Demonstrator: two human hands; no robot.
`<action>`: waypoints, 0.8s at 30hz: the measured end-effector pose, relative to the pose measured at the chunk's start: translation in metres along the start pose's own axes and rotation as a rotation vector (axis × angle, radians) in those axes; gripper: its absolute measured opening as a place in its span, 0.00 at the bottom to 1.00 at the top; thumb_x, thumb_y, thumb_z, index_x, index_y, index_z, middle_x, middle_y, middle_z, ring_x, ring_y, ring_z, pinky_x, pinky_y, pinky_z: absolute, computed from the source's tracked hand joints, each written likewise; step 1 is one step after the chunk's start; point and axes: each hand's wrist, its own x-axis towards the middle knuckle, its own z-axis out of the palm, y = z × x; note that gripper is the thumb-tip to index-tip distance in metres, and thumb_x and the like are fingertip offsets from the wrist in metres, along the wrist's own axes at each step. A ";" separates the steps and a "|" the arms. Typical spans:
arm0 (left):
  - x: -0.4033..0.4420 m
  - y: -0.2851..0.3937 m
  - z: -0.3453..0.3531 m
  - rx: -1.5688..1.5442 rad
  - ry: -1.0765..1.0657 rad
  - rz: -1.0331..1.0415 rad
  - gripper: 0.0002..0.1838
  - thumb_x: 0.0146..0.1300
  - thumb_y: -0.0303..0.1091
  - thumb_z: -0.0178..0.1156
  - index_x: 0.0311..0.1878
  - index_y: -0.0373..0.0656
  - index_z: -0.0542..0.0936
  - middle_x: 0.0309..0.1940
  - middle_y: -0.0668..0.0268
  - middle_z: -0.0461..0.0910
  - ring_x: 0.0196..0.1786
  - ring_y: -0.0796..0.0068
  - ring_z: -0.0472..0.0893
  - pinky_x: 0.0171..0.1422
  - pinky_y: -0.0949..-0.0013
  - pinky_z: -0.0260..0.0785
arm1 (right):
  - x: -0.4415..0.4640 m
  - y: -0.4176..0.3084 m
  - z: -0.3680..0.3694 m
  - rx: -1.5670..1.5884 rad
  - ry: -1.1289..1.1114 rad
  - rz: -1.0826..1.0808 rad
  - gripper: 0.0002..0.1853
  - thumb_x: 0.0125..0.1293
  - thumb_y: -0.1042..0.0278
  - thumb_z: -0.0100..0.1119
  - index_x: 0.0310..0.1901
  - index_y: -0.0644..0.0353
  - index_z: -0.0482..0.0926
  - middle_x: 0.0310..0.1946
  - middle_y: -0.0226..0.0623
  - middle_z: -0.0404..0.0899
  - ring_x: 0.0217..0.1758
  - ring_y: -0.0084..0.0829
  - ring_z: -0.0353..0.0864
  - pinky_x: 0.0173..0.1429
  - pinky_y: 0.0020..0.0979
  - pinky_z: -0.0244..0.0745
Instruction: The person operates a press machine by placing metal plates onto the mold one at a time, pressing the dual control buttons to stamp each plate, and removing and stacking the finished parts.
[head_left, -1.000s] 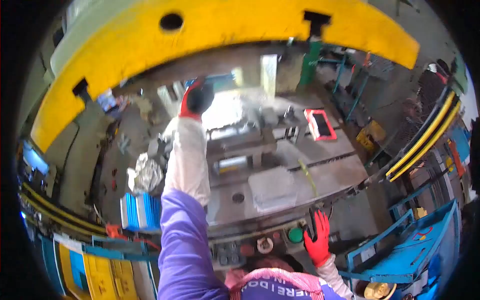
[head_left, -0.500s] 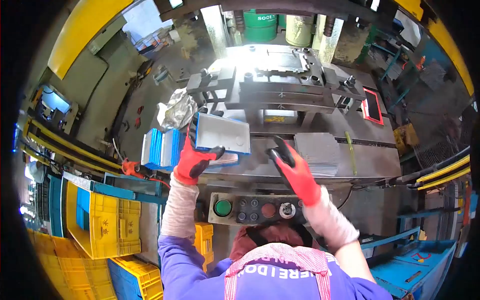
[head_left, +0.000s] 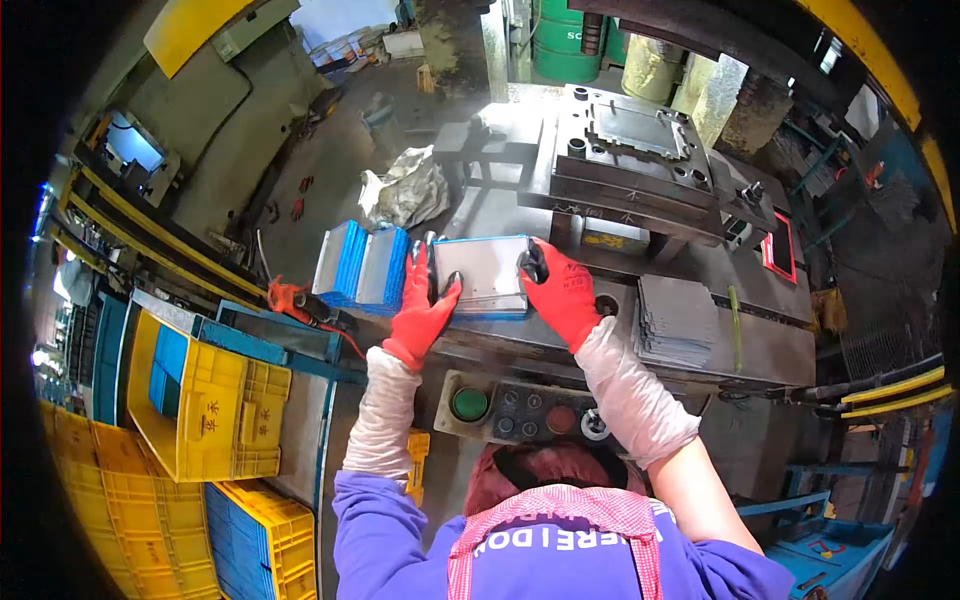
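Observation:
A shallow grey metal panel with blue edges (head_left: 482, 268) lies level between both hands, over another blue-edged piece at the bench front. My left hand (head_left: 420, 318), in a red glove with black fingertips, is closed on its left edge with the thumb on the near corner. My right hand (head_left: 563, 295), gloved the same way, grips the right edge. Whether the panel rests fully on the piece below, I cannot tell. Left of my left hand stand rows of blue-edged panels (head_left: 362, 268) on edge. A pile of flat grey metal sheets (head_left: 675, 322) lies to the right.
Behind the hands sits a heavy press die (head_left: 640, 185) with a metal plate (head_left: 640, 130) on top. Crumpled plastic wrapping (head_left: 405, 190) lies to its left. A control box (head_left: 515, 410) with a green button is at the bench front. Yellow crates (head_left: 225, 420) stand lower left.
The panel has gone from being held tilted in the left hand to lying flatter, lower and further right. My right hand has closed on its right edge. The camera view has shifted.

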 end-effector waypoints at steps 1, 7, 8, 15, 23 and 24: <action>0.000 -0.019 0.007 0.155 0.042 0.042 0.42 0.61 0.39 0.64 0.74 0.46 0.54 0.71 0.47 0.54 0.75 0.54 0.51 0.76 0.59 0.46 | -0.001 -0.001 0.002 -0.146 0.010 -0.029 0.23 0.59 0.63 0.61 0.56 0.59 0.73 0.38 0.47 0.82 0.41 0.45 0.82 0.46 0.38 0.75; -0.011 -0.066 0.034 0.347 -0.051 -0.023 0.46 0.58 0.46 0.62 0.75 0.47 0.51 0.74 0.47 0.46 0.76 0.42 0.43 0.77 0.50 0.38 | -0.006 0.012 0.008 -0.424 -0.044 -0.196 0.23 0.59 0.58 0.59 0.54 0.59 0.72 0.32 0.43 0.80 0.36 0.42 0.81 0.40 0.44 0.72; -0.010 -0.060 0.033 0.396 -0.057 -0.026 0.46 0.58 0.46 0.62 0.75 0.48 0.50 0.74 0.47 0.47 0.76 0.42 0.43 0.77 0.50 0.38 | -0.008 0.012 0.008 -0.496 -0.089 -0.176 0.23 0.59 0.57 0.58 0.54 0.58 0.72 0.32 0.42 0.80 0.36 0.41 0.80 0.41 0.43 0.71; -0.013 -0.047 0.030 0.324 -0.079 -0.154 0.46 0.58 0.45 0.61 0.76 0.49 0.49 0.73 0.45 0.49 0.76 0.44 0.45 0.77 0.51 0.39 | -0.017 -0.001 -0.014 -0.632 -0.174 -0.114 0.26 0.62 0.53 0.55 0.59 0.57 0.71 0.43 0.43 0.77 0.47 0.41 0.76 0.50 0.43 0.68; -0.023 -0.043 0.037 0.037 -0.051 -0.263 0.40 0.65 0.45 0.57 0.76 0.51 0.50 0.75 0.57 0.49 0.78 0.58 0.45 0.78 0.60 0.39 | -0.057 0.020 -0.037 -0.215 -0.136 -0.189 0.30 0.59 0.57 0.60 0.62 0.59 0.68 0.51 0.43 0.75 0.54 0.45 0.73 0.59 0.44 0.67; -0.024 -0.044 0.037 0.051 -0.052 -0.287 0.39 0.66 0.46 0.56 0.76 0.50 0.50 0.75 0.57 0.49 0.77 0.59 0.47 0.78 0.62 0.39 | -0.064 0.012 -0.050 -0.207 -0.133 -0.186 0.30 0.59 0.57 0.61 0.62 0.60 0.68 0.52 0.44 0.74 0.55 0.45 0.73 0.59 0.43 0.67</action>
